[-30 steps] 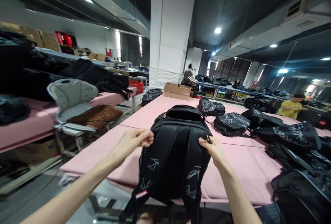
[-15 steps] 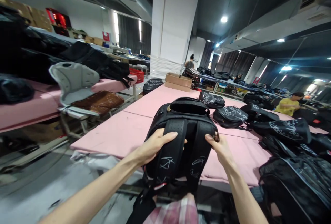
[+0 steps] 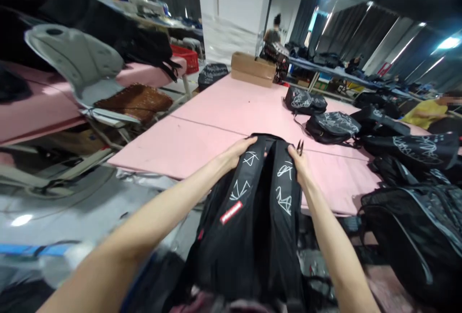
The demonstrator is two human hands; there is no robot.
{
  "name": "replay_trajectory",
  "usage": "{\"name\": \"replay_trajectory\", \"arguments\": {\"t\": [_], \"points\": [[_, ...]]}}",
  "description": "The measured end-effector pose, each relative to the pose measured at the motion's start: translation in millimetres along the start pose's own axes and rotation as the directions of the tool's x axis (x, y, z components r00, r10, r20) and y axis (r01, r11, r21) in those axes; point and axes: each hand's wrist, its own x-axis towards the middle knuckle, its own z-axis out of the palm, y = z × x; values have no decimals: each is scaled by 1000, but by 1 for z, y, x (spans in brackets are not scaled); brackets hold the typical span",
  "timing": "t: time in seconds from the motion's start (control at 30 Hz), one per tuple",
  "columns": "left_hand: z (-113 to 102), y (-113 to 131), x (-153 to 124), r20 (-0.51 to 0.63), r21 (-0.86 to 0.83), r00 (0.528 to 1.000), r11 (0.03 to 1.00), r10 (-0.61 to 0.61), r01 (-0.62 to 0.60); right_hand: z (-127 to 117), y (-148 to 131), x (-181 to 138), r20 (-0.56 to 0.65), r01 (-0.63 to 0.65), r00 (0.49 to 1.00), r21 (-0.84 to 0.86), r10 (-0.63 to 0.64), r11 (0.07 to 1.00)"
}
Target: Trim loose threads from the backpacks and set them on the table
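Note:
A black backpack (image 3: 224, 250) hangs upright in front of me, its strap side facing me. White scribbled lines run down both shoulder straps (image 3: 285, 183), and a red label (image 3: 231, 212) sits on the left one. My left hand (image 3: 238, 153) grips the backpack's upper left side, thumb on top and fingers partly hidden behind the strap. On the upper right side my right hand (image 3: 298, 163) is closed around the other edge. A small dark pointed tool, like thread snips (image 3: 300, 147), sticks up from that hand.
Behind the backpack lies a pink-covered table (image 3: 202, 120). Black backpacks with white drawings (image 3: 334, 127) stand along its right side, and a larger backpack (image 3: 407, 236) is nearest me. A cardboard box (image 3: 252, 70) sits at the far end. To the left is a grey chair (image 3: 77, 58); a person in yellow (image 3: 426, 113) sits far right.
The backpack has come lower and nearer to me, showing more of its straps and the red label. Both hands have shifted toward its top, still gripping. My view has tilted down.

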Motion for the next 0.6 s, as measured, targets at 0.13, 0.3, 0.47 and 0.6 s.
{"name": "replay_trajectory", "arguments": {"t": [0.13,0.3,0.47,0.6], "points": [[-61,-111,13,-60,-72,995,995,-80,75,-12,106,-42,24,-264,964,-44,265,964],[-86,-155,-12,-47,-118,993,988,-108,102,-24,146,-72,-7,-331,944,-47,331,942],[-80,-144,-13,-18,-111,992,987,-123,120,-18,145,-62,-10,-323,946,-47,323,945],[-77,-153,-38,2,-63,994,992,-110,110,-23,135,-84,16,-298,954,-76,300,952]]}}
